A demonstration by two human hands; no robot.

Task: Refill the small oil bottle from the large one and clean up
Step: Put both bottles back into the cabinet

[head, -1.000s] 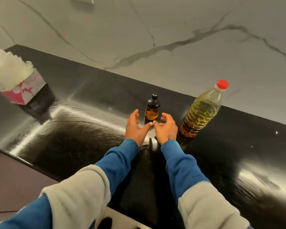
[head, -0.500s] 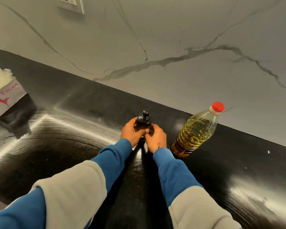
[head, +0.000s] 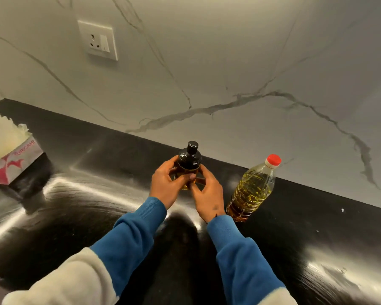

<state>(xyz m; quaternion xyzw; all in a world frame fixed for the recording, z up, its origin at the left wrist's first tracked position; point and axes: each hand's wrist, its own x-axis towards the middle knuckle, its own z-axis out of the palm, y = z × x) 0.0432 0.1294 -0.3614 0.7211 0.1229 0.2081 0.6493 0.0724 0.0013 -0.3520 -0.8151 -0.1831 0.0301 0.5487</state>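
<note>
Small bottle [head: 187,166] — black pump cap on, amber oil inside — is held upright over the black counter [head: 79,208], between both hands. Left hand [head: 166,186] wraps its body, thumb across the front; right hand [head: 208,194] grips its lower right side. Large bottle [head: 252,190], red cap on, stands just right of the right hand. Tissue box [head: 13,164] sits far left; a socket [head: 98,40] is on the marble wall.

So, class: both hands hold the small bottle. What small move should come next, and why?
Probably twist off the black cap: the left hand and right hand grip the small bottle, it is capped, and the large bottle stands capped beside it.
</note>
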